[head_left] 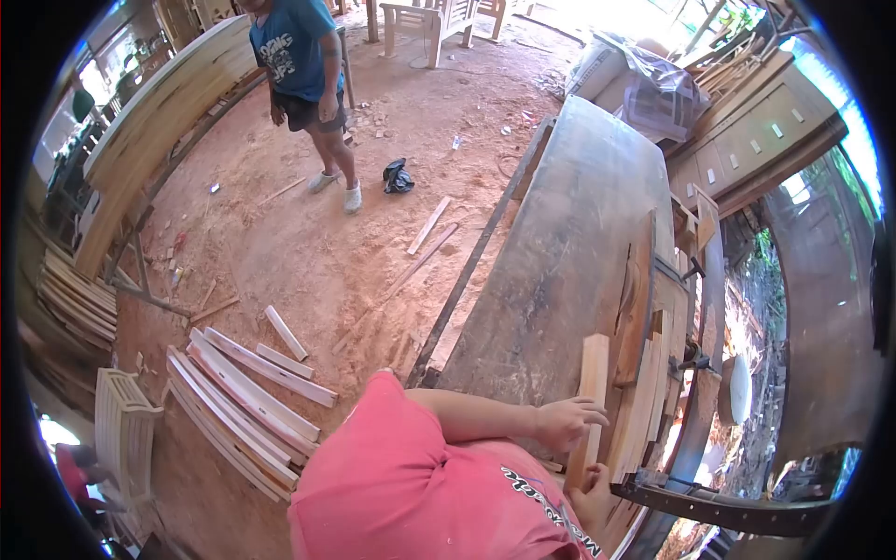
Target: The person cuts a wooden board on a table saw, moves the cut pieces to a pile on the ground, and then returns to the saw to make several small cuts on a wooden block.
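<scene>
A pale length of wood [592, 373] lies across the near end of the dark workbench [569, 215], to the right of my pink shirt. My left hand [565, 423] reaches over from the side, its fingers stretched out and touching the wood's edge. Lower down, my right hand [592, 502] is closed around the near end of the same piece, with the thumb on top. Several long wooden strips [644, 401] run along the bench's right edge beside both hands. A dark metal bar clamp [728, 509] sticks out to the right of my right hand.
Curved wooden slats [243, 401] are stacked on the dusty floor at left, near a slatted wooden frame [126, 434]. A person in a blue shirt [297, 56] stands beyond, near a black plastic bag [398, 175]. A long pale board [168, 112] rests on a stand.
</scene>
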{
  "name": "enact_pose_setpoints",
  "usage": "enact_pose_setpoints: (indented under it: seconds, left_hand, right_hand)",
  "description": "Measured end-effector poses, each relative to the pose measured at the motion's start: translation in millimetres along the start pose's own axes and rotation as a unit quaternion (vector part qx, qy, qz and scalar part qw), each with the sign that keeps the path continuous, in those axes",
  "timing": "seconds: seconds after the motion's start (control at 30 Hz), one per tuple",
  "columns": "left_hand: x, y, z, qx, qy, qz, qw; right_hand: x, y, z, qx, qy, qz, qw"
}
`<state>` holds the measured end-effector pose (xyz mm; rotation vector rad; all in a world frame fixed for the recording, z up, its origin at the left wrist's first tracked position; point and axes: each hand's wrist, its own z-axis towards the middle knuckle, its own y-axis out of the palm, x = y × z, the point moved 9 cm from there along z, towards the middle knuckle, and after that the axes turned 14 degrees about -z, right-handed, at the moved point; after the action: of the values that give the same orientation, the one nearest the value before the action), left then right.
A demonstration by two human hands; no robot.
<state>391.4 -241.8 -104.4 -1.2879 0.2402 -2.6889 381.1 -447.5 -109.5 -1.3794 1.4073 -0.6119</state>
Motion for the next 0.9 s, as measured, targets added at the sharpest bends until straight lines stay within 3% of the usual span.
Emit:
enact_pose_setpoints:
  seconds: [0.07,0.13,0.2,0.23,0.27,0.3,0.33,0.4,0.43,0.47,0.5,0.53,0.57,0.6,0.63,0.67,0.7,0.77,0.9]
  left_hand:
    - [53,-7,12,-0.136,0.088,0.050,0.986]
    - [47,-1,13,-0.148,0.099,0.070,0.982]
    - [47,-1,24,-0.160,0.113,0.092,0.976]
    - [58,-17,37,-0.113,0.128,0.055,0.984]
    - [69,-31,48,-0.067,0.143,0.015,0.987]
    - [79,-34,57,-0.068,0.144,0.014,0.987]
    - [83,-50,69,-0.003,0.113,-0.023,0.993]
    - [67,-63,83,0.076,0.023,-0.116,0.990]
    - [63,-61,85,0.077,0.025,-0.115,0.990]
    - [42,-67,82,0.131,-0.040,-0.202,0.970]
    - [21,-68,77,0.183,-0.104,-0.286,0.935]
    - [-3,-61,69,0.245,-0.177,-0.444,0.843]
    - [-11,-58,63,0.245,-0.177,-0.445,0.843]
    - [-28,-58,49,0.275,-0.233,-0.414,0.836]
    - [-47,-56,33,0.303,-0.289,-0.380,0.825]
    - [-58,-60,22,0.365,-0.261,-0.310,0.838]
    - [-64,-61,15,0.366,-0.263,-0.310,0.837]
    - [-75,-49,1,0.244,-0.372,-0.292,0.847]
    - [-76,-50,-10,0.176,-0.417,-0.194,0.870]
  right_hand:
    - [8,-13,9,-0.025,-0.061,0.060,0.996]
    - [-8,-52,9,0.004,-0.098,0.243,0.965]
    - [-19,-98,0,0.076,-0.132,0.287,0.946]
    - [-32,-100,4,0.077,-0.133,0.289,0.945]
    - [-34,-114,4,0.151,-0.110,0.466,0.865]
    - [-24,-120,1,0.218,-0.082,0.621,0.748]
    - [-17,-119,7,0.219,-0.082,0.621,0.748]
    - [-26,-100,36,0.095,-0.150,0.505,0.844]
    - [-39,-88,38,0.103,-0.150,0.366,0.913]
    - [-58,-73,37,0.093,-0.164,0.318,0.929]
    - [-62,-47,42,0.070,-0.170,0.280,0.942]
    - [-66,-24,44,0.047,-0.174,0.241,0.953]
    - [-82,-17,35,0.035,-0.167,0.176,0.969]
    - [-95,-13,29,0.023,-0.158,0.110,0.981]
    - [-85,0,32,0.023,-0.156,0.110,0.981]
    - [-67,26,41,-0.004,-0.122,0.151,0.981]
    - [-53,44,46,-0.033,-0.088,0.192,0.977]
    - [-58,41,39,-0.005,-0.083,0.182,0.980]
    - [-50,41,30,-0.036,-0.020,0.173,0.984]
